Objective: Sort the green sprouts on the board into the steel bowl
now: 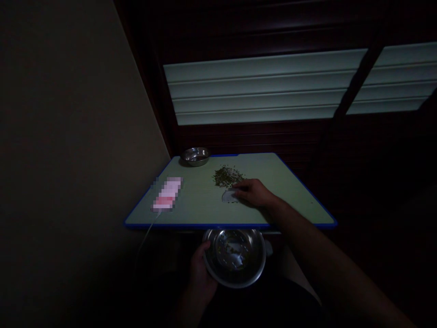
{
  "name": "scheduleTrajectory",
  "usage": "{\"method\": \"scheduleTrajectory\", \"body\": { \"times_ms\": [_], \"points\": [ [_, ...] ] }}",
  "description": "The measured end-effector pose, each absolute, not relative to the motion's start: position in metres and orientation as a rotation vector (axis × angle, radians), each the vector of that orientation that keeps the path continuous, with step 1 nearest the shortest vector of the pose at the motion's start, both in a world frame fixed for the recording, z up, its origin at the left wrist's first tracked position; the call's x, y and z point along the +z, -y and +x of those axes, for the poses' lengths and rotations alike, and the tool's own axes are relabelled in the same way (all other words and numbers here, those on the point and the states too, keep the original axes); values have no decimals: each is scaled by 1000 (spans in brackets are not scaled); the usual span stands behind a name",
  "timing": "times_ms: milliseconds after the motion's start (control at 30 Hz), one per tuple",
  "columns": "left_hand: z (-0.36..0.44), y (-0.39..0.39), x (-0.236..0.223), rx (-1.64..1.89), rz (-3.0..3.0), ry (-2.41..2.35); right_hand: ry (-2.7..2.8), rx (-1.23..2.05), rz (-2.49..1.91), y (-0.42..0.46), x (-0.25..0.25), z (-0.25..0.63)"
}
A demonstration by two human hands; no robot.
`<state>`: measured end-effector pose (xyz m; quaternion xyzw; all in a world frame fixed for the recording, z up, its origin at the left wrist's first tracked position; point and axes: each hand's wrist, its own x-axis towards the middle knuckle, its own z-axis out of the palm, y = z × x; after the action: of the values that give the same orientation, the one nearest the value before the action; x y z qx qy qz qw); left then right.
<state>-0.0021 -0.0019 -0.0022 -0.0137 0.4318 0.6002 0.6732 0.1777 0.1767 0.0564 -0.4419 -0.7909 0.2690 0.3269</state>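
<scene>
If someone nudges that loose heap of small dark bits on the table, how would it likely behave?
The heap would probably spread rather than move as one, since stray pieces lie around its edge. Each bit is likely light, being tiny beside the right hand. They may slide easily, as the tabletop looks smooth.

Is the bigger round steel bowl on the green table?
No, the left hand holds that bowl below the table's blue front edge.

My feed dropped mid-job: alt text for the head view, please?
The right hand holds a pale flat piece beside scattered dark bits on a green table; the left hand holds a metal bowl at its near edge. A second bowl and a blurred pink object rest at the table's left.
</scene>
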Motion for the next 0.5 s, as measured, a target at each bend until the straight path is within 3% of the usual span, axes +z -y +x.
{"method": "scheduleTrajectory", "body": {
  "times_ms": [500],
  "points": [
    [-2, 0, 0, 1361, -32, -918, 2080, 1167, -1117, -157, 71, 172]
  ]
}}
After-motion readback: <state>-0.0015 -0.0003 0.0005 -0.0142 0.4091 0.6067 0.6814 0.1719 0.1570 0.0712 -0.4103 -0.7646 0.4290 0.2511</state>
